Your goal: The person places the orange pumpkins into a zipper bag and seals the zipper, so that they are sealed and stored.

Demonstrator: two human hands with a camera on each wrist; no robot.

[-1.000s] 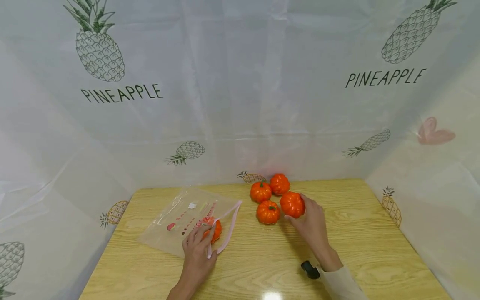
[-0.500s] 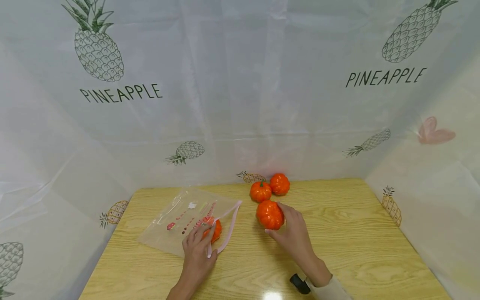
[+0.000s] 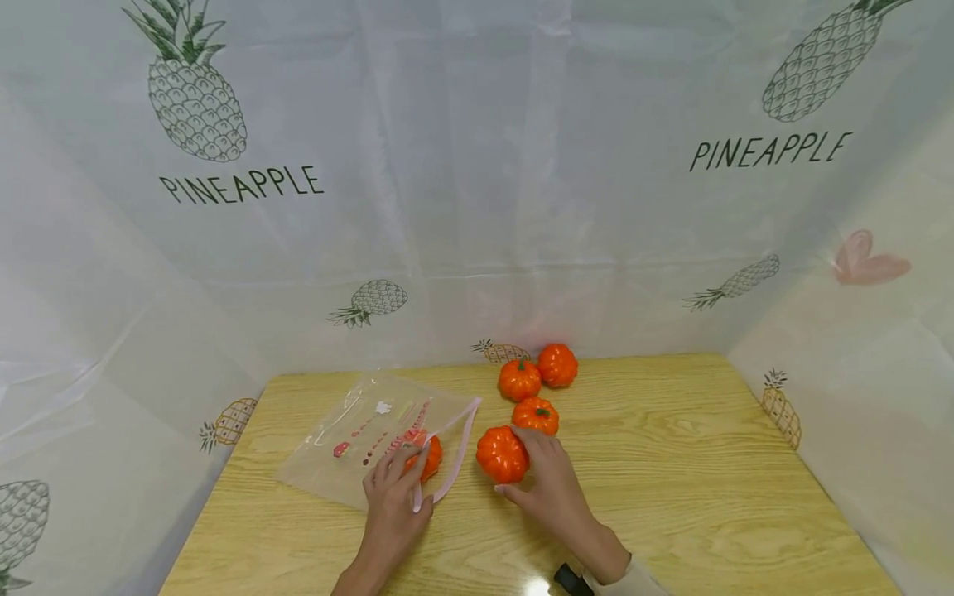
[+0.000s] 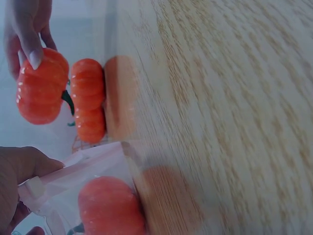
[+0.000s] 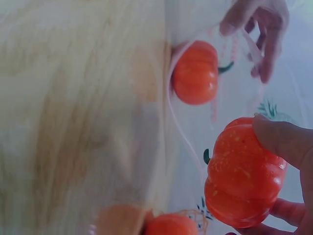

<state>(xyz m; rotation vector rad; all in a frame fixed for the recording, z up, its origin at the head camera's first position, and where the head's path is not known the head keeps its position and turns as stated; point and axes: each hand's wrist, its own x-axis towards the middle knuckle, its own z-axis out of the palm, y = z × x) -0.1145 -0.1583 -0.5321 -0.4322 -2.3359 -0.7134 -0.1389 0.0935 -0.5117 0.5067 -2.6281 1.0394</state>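
Observation:
My right hand (image 3: pixel 555 497) grips a small orange pumpkin (image 3: pixel 501 456) and holds it tilted, close to the mouth of a clear zip bag (image 3: pixel 320 470). In the right wrist view, the thumb lies over the held pumpkin (image 5: pixel 244 171) and its green stem points toward the bag. My left hand (image 3: pixel 392 502) pinches the bag's pink-edged opening and keeps it raised, with the slider showing by the fingers in the left wrist view. Another pumpkin (image 3: pixel 431 460) sits inside the bag just behind the opening, partly covered by the left fingers in the head view.
Behind the right hand are three more pumpkins: a near one (image 3: pixel 536 415), and a left one (image 3: pixel 519 380) and right one (image 3: pixel 558 365) by the back edge. The wooden table (image 3: pixel 693 463) meets a pineapple-print sheet (image 3: pixel 477 207) at its back and sides.
My right hand has carried its pumpkin leftward and nearer to me, past the near pumpkin, to the bag's opening. The left hand and the bag have stayed put.

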